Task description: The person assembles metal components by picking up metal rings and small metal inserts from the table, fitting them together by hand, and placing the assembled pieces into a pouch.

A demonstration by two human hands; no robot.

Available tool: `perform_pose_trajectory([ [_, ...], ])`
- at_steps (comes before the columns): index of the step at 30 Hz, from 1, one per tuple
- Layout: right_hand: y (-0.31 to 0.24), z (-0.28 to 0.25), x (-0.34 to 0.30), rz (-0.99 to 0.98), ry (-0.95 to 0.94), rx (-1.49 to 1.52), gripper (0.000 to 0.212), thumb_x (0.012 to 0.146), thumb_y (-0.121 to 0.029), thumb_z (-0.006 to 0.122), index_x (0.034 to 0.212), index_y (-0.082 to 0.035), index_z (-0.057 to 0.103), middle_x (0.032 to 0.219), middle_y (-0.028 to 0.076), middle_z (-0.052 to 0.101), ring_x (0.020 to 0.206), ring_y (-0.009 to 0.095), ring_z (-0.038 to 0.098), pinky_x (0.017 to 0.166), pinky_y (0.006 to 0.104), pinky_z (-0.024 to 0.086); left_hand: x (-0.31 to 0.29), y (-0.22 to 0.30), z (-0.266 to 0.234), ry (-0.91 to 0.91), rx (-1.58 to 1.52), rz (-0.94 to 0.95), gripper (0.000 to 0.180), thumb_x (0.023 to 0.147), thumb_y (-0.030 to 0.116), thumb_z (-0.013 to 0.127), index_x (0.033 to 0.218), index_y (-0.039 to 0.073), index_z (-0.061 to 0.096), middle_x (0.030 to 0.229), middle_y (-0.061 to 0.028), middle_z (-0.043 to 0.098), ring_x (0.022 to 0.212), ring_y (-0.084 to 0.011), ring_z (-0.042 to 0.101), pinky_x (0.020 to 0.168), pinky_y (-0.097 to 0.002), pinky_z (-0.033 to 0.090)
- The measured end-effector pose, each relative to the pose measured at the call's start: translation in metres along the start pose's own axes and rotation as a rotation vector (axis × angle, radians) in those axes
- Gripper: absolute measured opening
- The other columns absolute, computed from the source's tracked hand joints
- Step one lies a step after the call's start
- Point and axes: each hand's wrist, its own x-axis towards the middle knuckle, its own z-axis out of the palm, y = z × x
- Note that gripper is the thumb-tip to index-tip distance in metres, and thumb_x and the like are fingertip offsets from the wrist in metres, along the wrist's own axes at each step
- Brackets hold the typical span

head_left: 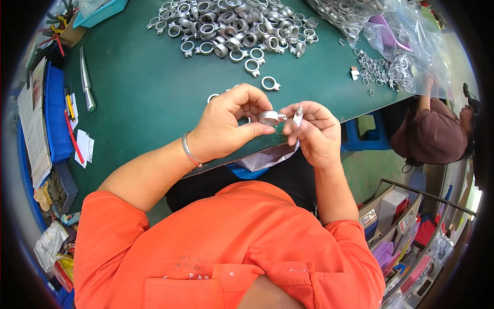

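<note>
My left hand pinches a silver metal ring clamp between thumb and fingers, just over the near edge of the green table. My right hand holds a small flat silver tool or piece upright, its tip right against the ring. A metal bangle sits on my left wrist. A big heap of the same silver rings lies at the table's far side, and a few loose rings lie between the heap and my hands.
Clear plastic bags of rings lie at the far right. A metal rod-like tool, pens and papers lie at the left, with a blue bin. Another person in brown sits at the right. Shelving with boxes stands lower right.
</note>
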Motion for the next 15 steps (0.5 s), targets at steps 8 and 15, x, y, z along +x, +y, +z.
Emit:
perform_pose_trajectory([
  [8, 0.011, 0.018, 0.004, -0.109, 0.005, -0.328, 0.020, 0.085, 0.007, 0.063, 0.104, 0.005, 0.064, 0.104, 0.012, 0.062, 0.087, 0.018, 0.065, 0.069, 0.0249, 0.055, 0.003, -0.001, -0.001, 0.049, 0.167, 0.181, 0.018, 0.075, -0.003, 0.075, 0.084, 0.001, 0.059, 0.086, -0.0053, 0.061, 0.077, -0.0125, 0.063, 0.068, -0.0255, 0.054],
  [15, 0.014, 0.016, 0.005, -0.118, -0.023, -0.337, 0.020, 0.085, 0.004, 0.065, 0.105, 0.006, 0.065, 0.103, 0.011, 0.064, 0.090, 0.015, 0.063, 0.078, 0.0253, 0.052, 0.005, 0.005, -0.004, -0.043, 0.464, 0.383, 0.026, 0.067, 0.007, 0.084, 0.078, 0.007, 0.061, 0.078, -0.0049, 0.065, 0.074, -0.0190, 0.061, 0.067, -0.0298, 0.048],
])
